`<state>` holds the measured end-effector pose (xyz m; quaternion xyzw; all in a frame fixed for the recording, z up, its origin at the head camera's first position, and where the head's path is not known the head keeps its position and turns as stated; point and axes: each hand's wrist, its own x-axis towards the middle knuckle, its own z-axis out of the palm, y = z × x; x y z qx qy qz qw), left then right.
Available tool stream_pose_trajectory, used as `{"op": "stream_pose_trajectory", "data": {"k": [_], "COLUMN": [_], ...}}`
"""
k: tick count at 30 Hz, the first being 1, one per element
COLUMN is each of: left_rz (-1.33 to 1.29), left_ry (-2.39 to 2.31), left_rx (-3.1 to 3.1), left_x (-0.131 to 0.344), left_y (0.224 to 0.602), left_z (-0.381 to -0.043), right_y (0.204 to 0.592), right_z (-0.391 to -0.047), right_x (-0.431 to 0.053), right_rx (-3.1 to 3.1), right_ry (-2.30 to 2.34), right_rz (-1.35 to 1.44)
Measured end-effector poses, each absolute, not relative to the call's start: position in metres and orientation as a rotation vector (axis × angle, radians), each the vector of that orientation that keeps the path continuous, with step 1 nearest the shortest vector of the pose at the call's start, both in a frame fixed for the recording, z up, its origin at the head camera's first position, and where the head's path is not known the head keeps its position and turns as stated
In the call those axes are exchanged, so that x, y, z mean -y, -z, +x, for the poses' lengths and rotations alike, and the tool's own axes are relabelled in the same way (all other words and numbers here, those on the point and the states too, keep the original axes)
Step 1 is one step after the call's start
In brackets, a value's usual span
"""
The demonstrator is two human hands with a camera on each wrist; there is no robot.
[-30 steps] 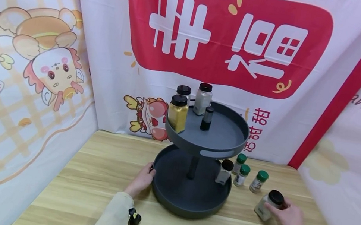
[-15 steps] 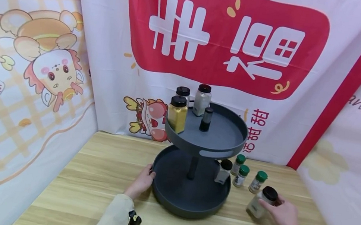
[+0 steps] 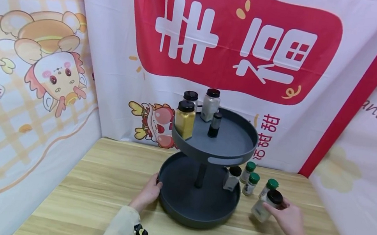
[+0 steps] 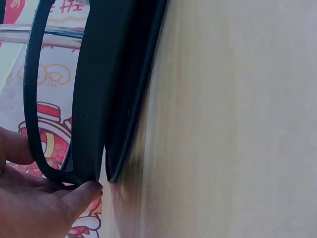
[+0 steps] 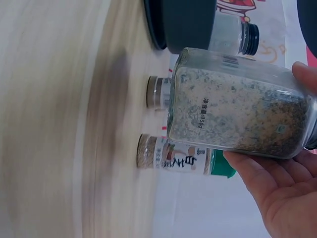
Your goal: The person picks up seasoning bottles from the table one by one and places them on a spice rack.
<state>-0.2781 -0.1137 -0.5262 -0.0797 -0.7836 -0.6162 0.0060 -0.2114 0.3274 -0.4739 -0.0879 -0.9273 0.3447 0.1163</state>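
A dark grey two-tier round rack (image 3: 196,212) stands on the wooden table. My left hand (image 3: 149,192) grips the left edge of its lower tier; in the left wrist view, thumb and fingers close round the end of the slotted rim (image 4: 91,114). To the right of the rack, my right hand (image 3: 290,222) holds a square glass spice jar (image 5: 237,106) near its black cap, tilted and raised over the table. Pale, flecked seasoning with a browner part fills the jar. On the lower tier's right side sits another black-capped jar (image 3: 232,179).
Small green-capped spice bottles (image 3: 251,184) stand right of the rack, one (image 3: 269,186) partly behind the held jar. The upper tier (image 3: 231,138) carries a yellow-filled jar (image 3: 184,123), a white-filled jar (image 3: 210,108), another black-capped jar and a small dark-based bottle (image 3: 214,125).
My right hand has moved left with the spice jar, toward the rack and in front of a green-capped bottle. The left hand keeps its grip on the lower tier.
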Motion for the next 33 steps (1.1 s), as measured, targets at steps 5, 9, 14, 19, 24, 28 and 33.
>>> {"op": "stream_pose_trajectory", "data": {"k": [5, 9, 14, 19, 24, 28, 33], "left_rz": [-0.257, -0.252, -0.276, -0.279, -0.281, -0.28, -0.281], "left_ry": [1.919, 1.888, 1.824, 1.789, 1.789, 1.776, 1.749], "left_rx": [2.434, 2.45, 2.468, 2.473, 2.458, 2.438, 2.421], "left_x": [0.112, 0.111, 0.109, 0.108, 0.108, 0.107, 0.103], "left_y": [0.527, 0.527, 0.526, 0.526, 0.526, 0.528, 0.529], "left_z": [-0.275, -0.271, -0.268, -0.266, -0.266, -0.265, -0.261], "right_y": [0.471, 0.465, 0.459, 0.457, 0.452, 0.451, 0.45], "right_z": [-0.215, -0.217, -0.222, -0.228, -0.229, -0.232, -0.233], "right_x": [-0.319, -0.311, -0.303, -0.297, -0.291, -0.286, -0.28], "right_rx": [2.716, 2.729, 2.709, 2.705, 2.714, 2.682, 2.635], "right_ry": [-1.035, -1.087, -1.099, -1.09, -1.124, -1.132, -1.163], "right_rz": [-0.278, -0.288, -0.262, -0.233, -0.24, -0.231, -0.19]}}
